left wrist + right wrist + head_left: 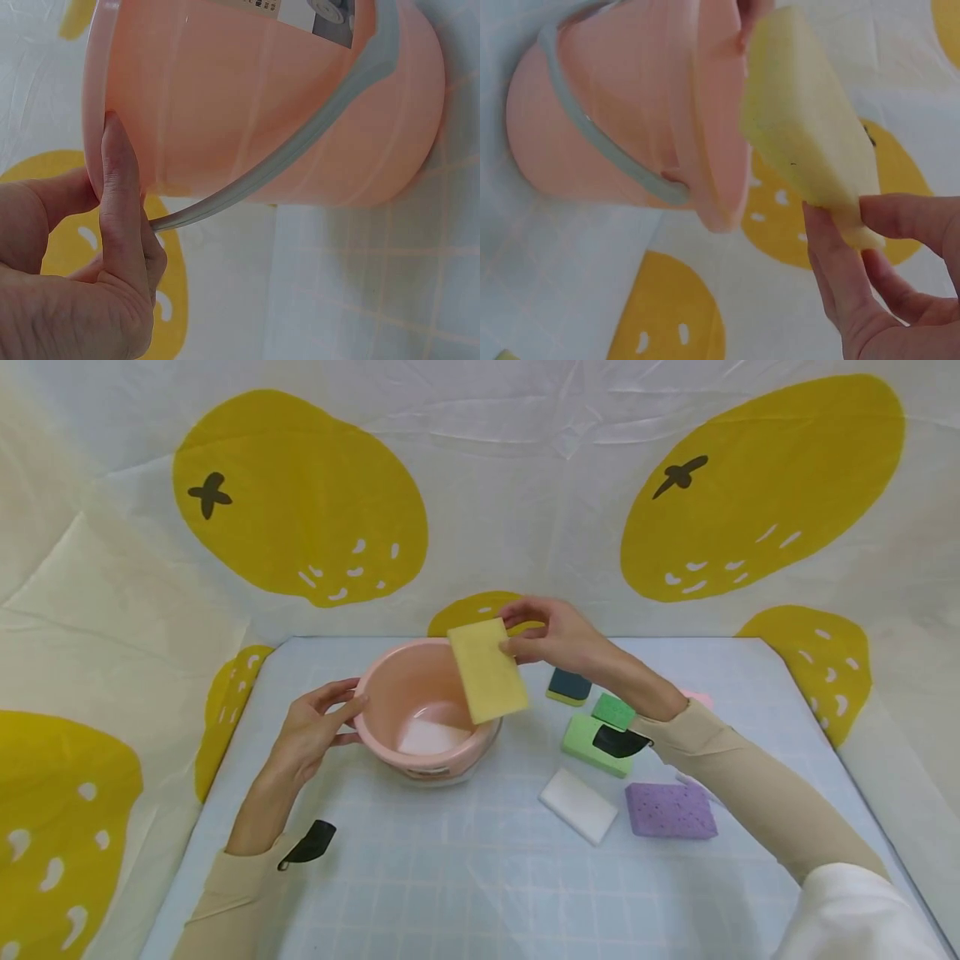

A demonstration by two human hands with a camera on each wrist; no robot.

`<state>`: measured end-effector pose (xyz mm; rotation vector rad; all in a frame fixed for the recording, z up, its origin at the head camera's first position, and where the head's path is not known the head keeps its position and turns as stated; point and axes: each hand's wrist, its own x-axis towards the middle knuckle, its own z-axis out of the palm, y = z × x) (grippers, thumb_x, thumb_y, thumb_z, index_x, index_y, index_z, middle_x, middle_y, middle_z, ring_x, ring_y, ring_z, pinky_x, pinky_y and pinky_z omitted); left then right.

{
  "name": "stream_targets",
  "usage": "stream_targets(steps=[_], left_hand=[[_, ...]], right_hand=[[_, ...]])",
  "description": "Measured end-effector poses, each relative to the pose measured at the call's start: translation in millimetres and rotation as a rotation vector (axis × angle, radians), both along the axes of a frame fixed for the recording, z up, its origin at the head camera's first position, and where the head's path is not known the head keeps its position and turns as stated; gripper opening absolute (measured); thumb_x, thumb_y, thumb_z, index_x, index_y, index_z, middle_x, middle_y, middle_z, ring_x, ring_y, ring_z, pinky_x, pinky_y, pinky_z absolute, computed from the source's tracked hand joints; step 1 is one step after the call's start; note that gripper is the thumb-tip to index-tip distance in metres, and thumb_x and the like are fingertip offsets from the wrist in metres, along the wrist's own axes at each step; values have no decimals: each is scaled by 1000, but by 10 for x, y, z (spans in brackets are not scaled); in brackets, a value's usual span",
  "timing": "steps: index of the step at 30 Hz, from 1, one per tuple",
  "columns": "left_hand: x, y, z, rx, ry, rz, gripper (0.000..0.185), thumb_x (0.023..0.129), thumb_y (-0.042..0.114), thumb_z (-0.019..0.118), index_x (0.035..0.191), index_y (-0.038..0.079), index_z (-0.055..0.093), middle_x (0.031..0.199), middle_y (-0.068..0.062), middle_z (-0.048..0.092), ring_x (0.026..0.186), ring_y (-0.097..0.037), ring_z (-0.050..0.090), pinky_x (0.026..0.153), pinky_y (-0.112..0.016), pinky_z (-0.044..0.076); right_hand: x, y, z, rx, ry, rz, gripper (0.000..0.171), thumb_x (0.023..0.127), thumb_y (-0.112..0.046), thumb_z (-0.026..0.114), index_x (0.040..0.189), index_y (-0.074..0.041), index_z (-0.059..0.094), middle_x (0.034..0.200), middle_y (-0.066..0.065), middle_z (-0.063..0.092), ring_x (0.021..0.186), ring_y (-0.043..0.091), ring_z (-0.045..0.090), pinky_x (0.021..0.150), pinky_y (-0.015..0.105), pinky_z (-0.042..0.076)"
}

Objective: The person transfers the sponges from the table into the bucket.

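Observation:
A pink plastic bucket [397,689] with a grey handle [300,161] stands on the light blue gridded mat [450,877]. My left hand [315,727] grips its left rim, thumb [124,195] on the outside [247,97]. My right hand [555,635] pinches one corner of a yellow sponge [487,670], which hangs over the bucket's right rim [716,135]. The wrist view shows the same yellow sponge [806,127] between my fingertips [840,262]. A white sponge [431,737] lies inside the bucket.
To the right of the bucket lie loose sponges: white [577,804], purple [670,810], green [596,745], a smaller green one [613,711] and a dark blue one [569,686]. A white cloth with yellow lemon prints [300,502] walls the mat on all sides.

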<state>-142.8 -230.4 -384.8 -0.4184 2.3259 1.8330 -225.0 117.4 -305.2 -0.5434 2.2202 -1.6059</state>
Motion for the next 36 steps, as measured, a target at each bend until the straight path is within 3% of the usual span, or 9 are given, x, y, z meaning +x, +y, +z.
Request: stream_targets(steps=[5,18,36], left_hand=[[7,-19,5,5,-9,1,63,98,33,72,151,9,50,147,-17,48,88,-12,68,76,-29,62],[4,-21,-12,-5,-20,13,62,98,34,72,151,10,50,148,-17,48,88,-12,68,76,-29,62],[0,5,-6,-18,-11,0,61,99,33,71,151,10,50,148,-17,48,90,-13,68,77,-29,62]], right_hand=[[-59,-111,15,24,8,24,42,95,-7,72,134,-3,59,128,14,61,104,30,70,89,45,61],[-169,-384,14,51,-8,96,41,93,-2,72,133,-3,60,127,14,61,108,30,69,86,38,62],[-360,-753,-194,189,72,236,38,93,3,70,129,-1,62,123,13,63,104,29,66,80,32,62]])
